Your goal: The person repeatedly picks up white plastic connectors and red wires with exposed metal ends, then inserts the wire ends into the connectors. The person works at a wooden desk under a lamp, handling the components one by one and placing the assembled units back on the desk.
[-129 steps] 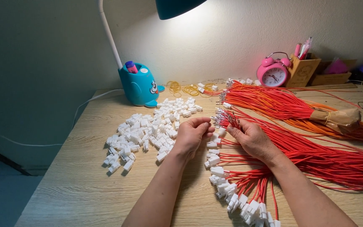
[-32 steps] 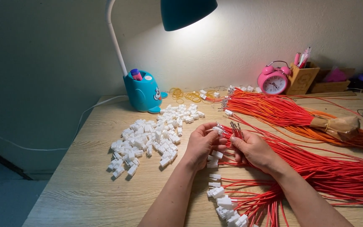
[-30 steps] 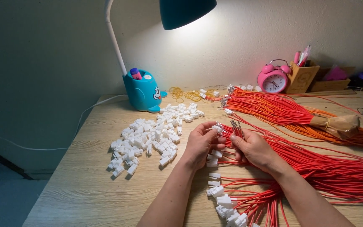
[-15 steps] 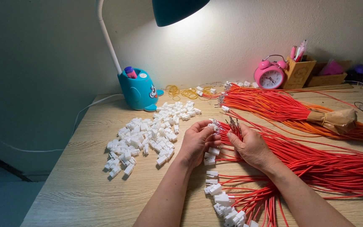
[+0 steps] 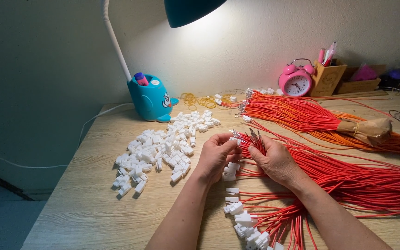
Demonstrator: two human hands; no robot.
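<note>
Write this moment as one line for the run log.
left hand: pinches white connector | right hand: holds red wires | connector pile: left, on desk

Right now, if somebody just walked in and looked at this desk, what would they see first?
Probably the big spread of red wires covering the right side of the wooden desk, with the left hand and right hand pinching wire ends in the middle. Next, the heap of small white plastic connectors on the left, and the pink alarm clock at the back by the wall.

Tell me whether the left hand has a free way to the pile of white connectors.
Probably yes: the left hand is beside the pile of white connectors, with only bare desk between them.
</note>
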